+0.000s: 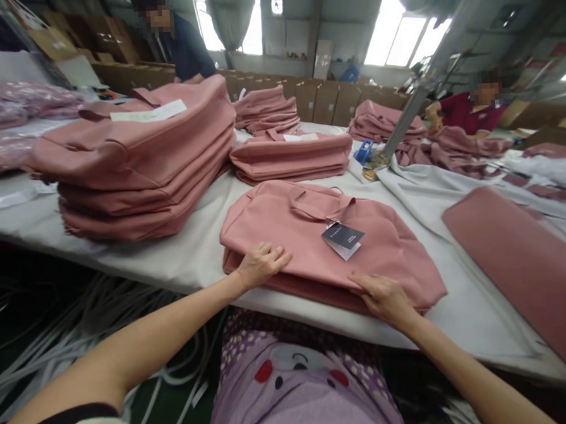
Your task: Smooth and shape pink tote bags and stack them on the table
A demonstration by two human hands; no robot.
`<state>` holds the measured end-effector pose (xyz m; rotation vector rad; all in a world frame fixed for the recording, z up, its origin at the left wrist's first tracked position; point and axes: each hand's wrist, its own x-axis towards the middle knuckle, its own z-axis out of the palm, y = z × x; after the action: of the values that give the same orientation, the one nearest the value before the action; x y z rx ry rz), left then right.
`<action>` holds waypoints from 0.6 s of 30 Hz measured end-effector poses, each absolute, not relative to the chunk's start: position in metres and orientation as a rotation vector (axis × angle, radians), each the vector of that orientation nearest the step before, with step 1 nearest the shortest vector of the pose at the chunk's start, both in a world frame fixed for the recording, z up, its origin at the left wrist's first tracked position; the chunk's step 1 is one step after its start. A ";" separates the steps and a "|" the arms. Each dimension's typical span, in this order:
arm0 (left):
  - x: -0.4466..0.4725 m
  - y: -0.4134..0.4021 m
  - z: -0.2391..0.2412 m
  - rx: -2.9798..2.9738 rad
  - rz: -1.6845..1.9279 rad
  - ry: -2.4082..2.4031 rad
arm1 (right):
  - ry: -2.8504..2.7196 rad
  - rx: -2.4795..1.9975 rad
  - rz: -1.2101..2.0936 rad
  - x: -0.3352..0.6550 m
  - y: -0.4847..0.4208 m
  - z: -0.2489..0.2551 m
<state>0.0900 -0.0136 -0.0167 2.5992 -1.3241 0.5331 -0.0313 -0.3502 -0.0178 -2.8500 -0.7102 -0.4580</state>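
Note:
A pink handbag lies flat on the white-covered table in front of me, its handles folded toward the far side. From one handle hangs a dark folded tag with a pale inner side. My left hand is closed on the bag's near edge, left of its middle, with the fingers curled on top. Farther right along the same edge, my right hand grips the bag, its fingertips on the upper face. Parts of both hands' undersides are hidden.
Stacked pink bags stand at left, with another pile behind my bag. A long pink panel lies at right, near a slanted metal post. White tubing hangs below the table edge. Two people work across the table.

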 end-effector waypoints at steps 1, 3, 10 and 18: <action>0.088 -0.012 -0.021 2.598 0.544 -1.330 | -0.732 -2.858 -0.470 -0.034 -0.349 -0.021; 0.082 -0.009 -0.031 2.605 0.572 -1.324 | -0.763 -2.889 -0.536 -0.042 -0.346 -0.030; 0.059 -0.003 -0.058 2.598 0.658 -1.290 | -0.663 -2.917 -0.852 -0.065 -0.331 -0.062; 0.078 -0.021 -0.012 2.569 0.236 -1.585 | -0.572 -2.907 -0.784 -0.060 -0.329 -0.062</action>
<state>0.0778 -0.0206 -0.0117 2.5693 -1.5847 0.2357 -0.0597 -0.3289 -0.0621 -2.9070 -0.5724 -0.7842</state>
